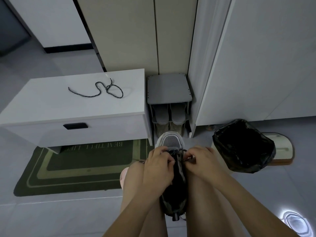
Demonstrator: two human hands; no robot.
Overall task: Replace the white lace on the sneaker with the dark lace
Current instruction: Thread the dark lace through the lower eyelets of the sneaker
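Observation:
A grey and black sneaker [171, 142] lies between my knees, toe pointing away from me. My left hand [159, 166] and my right hand [201, 161] sit on either side of its eyelet rows, each pinching a dark lace [176, 152] that crosses near the toe end. A second dark speckled lace [109, 90] lies in loose loops on top of the white bench [51, 103], apart from both hands. No white lace is visible in this view.
A small grey shoe rack [168, 89] with slippers stands just beyond the sneaker's toe. A bin lined with a black bag [244, 146] sits at the right. A green doormat [82, 166] lies on the left under the bench.

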